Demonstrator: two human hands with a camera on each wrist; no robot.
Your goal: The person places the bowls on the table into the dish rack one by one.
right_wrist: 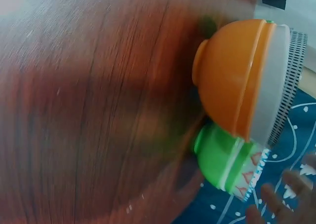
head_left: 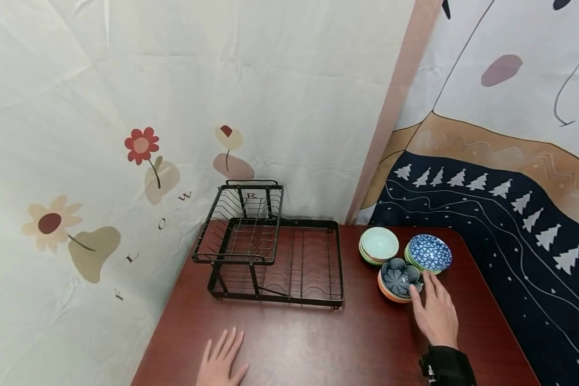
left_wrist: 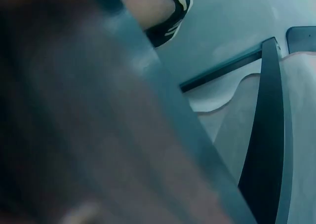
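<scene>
My right hand (head_left: 436,311) hovers with spread fingers at the near side of the bowls. Its thumb is by the rim of the stack topped with a dark flower-shaped bowl (head_left: 396,280); whether it touches cannot be told. The forefinger is at the near edge of the stack with the blue-and-white patterned bowl (head_left: 429,253). In the right wrist view an orange bowl (right_wrist: 227,78) forms that nearer stack's base, a green bowl (right_wrist: 215,160) stands beside it, and blurred fingers (right_wrist: 276,204) are apart from both. My left hand (head_left: 219,362) lies spread on the table.
A third bowl stack with a pale green bowl (head_left: 379,244) on top stands behind. Left of the bowls is a black two-tier wire dish rack (head_left: 340,268) on the reddish-brown table (head_left: 289,343). Printed cloths (head_left: 289,96) hang behind and at the right.
</scene>
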